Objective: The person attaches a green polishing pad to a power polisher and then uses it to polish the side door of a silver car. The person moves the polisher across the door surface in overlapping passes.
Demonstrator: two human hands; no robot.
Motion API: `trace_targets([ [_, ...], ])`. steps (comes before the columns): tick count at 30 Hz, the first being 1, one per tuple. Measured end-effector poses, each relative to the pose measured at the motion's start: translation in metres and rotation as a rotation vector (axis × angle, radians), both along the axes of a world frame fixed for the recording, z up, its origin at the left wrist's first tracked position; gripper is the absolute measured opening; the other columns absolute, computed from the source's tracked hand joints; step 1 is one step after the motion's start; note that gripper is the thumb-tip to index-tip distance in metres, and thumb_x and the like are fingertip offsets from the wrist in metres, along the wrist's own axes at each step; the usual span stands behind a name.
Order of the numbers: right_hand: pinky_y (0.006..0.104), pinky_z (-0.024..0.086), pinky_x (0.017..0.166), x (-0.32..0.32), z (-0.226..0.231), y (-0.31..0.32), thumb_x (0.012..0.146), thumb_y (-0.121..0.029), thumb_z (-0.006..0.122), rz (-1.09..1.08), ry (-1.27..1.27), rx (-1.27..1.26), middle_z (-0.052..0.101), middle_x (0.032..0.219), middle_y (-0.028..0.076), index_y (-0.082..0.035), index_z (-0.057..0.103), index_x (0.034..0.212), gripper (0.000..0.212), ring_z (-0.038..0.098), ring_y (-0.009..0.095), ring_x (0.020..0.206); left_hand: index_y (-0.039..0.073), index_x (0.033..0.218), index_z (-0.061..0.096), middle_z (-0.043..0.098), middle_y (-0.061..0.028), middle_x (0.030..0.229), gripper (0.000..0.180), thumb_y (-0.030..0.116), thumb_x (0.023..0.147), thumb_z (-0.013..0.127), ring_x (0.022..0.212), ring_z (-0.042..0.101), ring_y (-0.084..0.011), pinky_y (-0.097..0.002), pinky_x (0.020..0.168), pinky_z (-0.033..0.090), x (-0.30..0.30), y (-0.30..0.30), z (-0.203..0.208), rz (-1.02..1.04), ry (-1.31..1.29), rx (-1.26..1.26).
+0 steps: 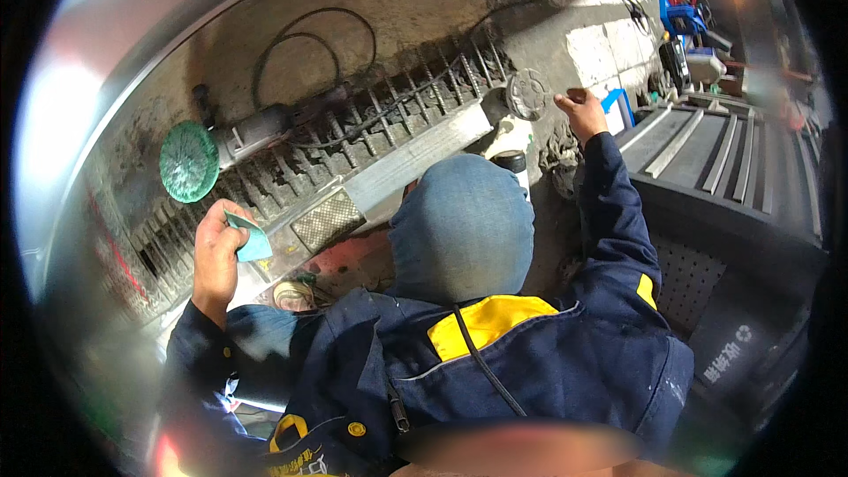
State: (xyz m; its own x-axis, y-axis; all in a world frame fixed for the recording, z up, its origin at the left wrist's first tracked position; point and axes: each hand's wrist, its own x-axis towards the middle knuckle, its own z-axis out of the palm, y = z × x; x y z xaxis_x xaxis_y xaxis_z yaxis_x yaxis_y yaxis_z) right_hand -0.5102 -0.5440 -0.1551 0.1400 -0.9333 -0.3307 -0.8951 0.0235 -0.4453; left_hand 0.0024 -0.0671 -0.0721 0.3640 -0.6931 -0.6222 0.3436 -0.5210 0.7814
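My left hand (216, 243) pinches a small folded piece of teal sheet (252, 241), perhaps sandpaper or cloth, between thumb and fingers. Just beyond it lies a power polisher (256, 131) with a round green disc (189, 162) on its head, resting across a slatted metal grating (389, 115). My right hand (583, 113) is stretched out to the right, its fingers partly bent and a little apart, with nothing visible in them. Close to its fingertips sits a round, dirty grey tin or lid (529, 94), which the hand does not appear to touch.
A pale metal beam (420, 150) and a tread-plate piece (328, 219) run along the grating. A black cable (340, 13) loops behind the polisher. At right stands a grey cabinet (707, 155) with metal strips on top; blue and red tools (685, 16) crowd behind. My jeans-covered knee (464, 225) rises centrally.
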Motion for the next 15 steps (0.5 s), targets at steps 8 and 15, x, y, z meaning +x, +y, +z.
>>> trace_targets([
  [8, 0.0461, 0.050, 0.114, -0.119, -0.134, 0.063, 0.074, -0.064, 0.089, 0.189, 0.530, 0.434, 0.060, 0.148, 0.032, 0.003, 0.058, 0.146, 0.104, 0.059, 0.042, 0.139, 0.002, 0.112, 0.060, 0.068, -0.0077, 0.105, 0.033, -0.007, 0.083, 0.048, 0.098, 0.062, -0.0130, -0.0268, 0.087, 0.050, -0.016, -0.041, 0.006, -0.086, -0.078, -0.024],
  [15, 0.0567, 0.055, 0.093, -0.237, -0.341, 0.151, 0.087, -0.050, 0.079, -0.066, 0.337, 0.226, 0.075, 0.119, 0.028, -0.006, 0.066, 0.118, 0.055, 0.070, 0.051, 0.110, 0.001, 0.118, 0.068, 0.068, -0.0028, 0.102, 0.037, -0.008, 0.087, 0.050, 0.093, 0.064, -0.0092, -0.0262, 0.083, 0.052, -0.032, -0.064, 0.037, -0.166, -0.031, -0.075],
])
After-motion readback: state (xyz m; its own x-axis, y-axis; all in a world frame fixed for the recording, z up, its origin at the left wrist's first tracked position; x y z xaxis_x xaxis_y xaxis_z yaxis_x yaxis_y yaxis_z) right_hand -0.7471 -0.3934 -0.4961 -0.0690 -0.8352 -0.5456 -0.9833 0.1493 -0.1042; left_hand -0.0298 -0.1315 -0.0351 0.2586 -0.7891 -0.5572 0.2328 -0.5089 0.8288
